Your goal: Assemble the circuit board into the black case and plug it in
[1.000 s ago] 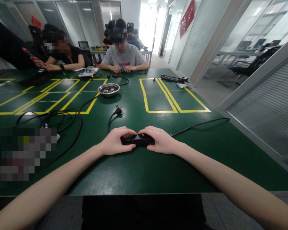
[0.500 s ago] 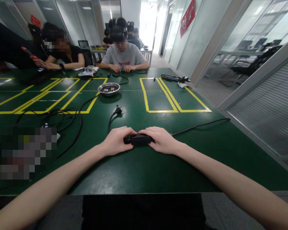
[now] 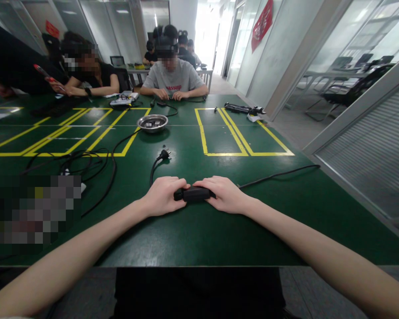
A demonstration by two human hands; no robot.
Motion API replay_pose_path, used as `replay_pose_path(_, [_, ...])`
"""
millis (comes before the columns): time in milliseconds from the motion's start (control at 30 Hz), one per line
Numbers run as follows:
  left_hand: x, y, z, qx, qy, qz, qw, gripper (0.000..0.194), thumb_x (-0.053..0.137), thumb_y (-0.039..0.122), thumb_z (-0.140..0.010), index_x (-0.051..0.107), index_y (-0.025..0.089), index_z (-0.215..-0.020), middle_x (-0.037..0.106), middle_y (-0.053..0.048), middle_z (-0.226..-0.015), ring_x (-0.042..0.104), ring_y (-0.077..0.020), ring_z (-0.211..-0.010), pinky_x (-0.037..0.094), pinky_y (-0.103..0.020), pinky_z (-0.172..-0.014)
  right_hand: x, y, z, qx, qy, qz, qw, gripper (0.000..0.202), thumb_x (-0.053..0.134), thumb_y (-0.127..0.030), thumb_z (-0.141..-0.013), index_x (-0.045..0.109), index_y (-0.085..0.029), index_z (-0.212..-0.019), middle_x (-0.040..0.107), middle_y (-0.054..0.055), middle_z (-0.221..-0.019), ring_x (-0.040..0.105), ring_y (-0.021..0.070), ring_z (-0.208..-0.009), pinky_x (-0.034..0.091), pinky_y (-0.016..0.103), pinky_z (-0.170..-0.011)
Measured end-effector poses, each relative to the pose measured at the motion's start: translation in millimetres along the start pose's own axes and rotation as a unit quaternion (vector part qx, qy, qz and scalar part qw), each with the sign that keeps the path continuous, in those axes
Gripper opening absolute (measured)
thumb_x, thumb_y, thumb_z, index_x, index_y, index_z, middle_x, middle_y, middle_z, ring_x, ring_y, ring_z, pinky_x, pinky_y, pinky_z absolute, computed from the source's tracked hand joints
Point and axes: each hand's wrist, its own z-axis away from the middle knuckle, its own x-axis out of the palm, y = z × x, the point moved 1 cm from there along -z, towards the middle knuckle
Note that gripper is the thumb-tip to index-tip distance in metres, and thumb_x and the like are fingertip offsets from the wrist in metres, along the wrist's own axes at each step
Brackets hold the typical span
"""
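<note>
Low over the green table, near its front edge, both my hands meet at a black power adapter (image 3: pixel 197 194). My left hand (image 3: pixel 162 196) is closed round the black cord connector (image 3: pixel 178 195) at the adapter's left end; connector and adapter meet end to end, though how deep the connector sits cannot be seen. My right hand (image 3: pixel 224 195) grips the adapter's right end, with its fingers over the top and its thumb below. Beyond my left hand, a power plug (image 3: pixel 164 154) lies on the table, its cord running back behind that hand. A thin cable (image 3: pixel 279 173) stretches right from behind my right hand.
A metal bowl (image 3: pixel 152 124) holding small metal pieces stands farther back. Coiled black cables (image 3: pixel 86 163) lie left, beside a blurred-out patch. Yellow tape (image 3: pixel 226 154) marks the table (image 3: pixel 199 241). A folded black tripod-like object (image 3: pixel 242 108) lies back right. Other people sit across the table.
The view has shifted slightly. Both hands keep their hold, and the adapter's near face shows a little more than before.
</note>
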Motion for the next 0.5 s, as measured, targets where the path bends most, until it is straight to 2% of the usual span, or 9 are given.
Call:
replay_pose_path(133, [0.2,0.5,-0.8,0.021,0.003,-0.031,0.999,0.013,0.065,0.028,-0.086,0.066,0.018,-0.095,0.070,-0.003,-0.078,0.067,-0.0193,-0.071,0.046,-0.029,-0.067,-1.4,-2.0,-0.2,-0.007,0.006,0.002,1.000,0.038,0.061,-0.016,-0.090,0.065,-0.018,-0.127,0.076,0.011,-0.109,0.071,0.0246,-0.097,0.051,0.037,-0.086])
replay_pose_path(333, [0.2,3.3,-4.9,0.081,0.004,-0.069,0.994,0.033,0.057,0.044,-0.101,0.067,0.016,-0.115,0.076,-0.006,-0.088,0.071,-0.0210,-0.080,0.048,-0.032,-0.074,-0.4,-3.9,-0.2,-0.003,0.006,0.017,1.000,0.033,0.063,-0.023,-0.094,0.067,-0.015,-0.125,0.077,0.013,-0.107,0.073,0.0258,-0.095,0.053,0.039,-0.087])
replay_pose_path(500, [1.6,4.3,-4.5,0.094,-0.004,-0.090,0.991,0.038,0.051,0.047,-0.104,0.069,0.015,-0.111,0.074,-0.007,-0.085,0.070,-0.0213,-0.077,0.047,-0.033,-0.071,-0.4,-3.0,-1.4,-0.021,-0.005,0.012,1.000,0.033,0.066,-0.033,-0.097,0.067,-0.015,-0.126,0.078,0.013,-0.109,0.073,0.0265,-0.096,0.053,0.040,-0.088])
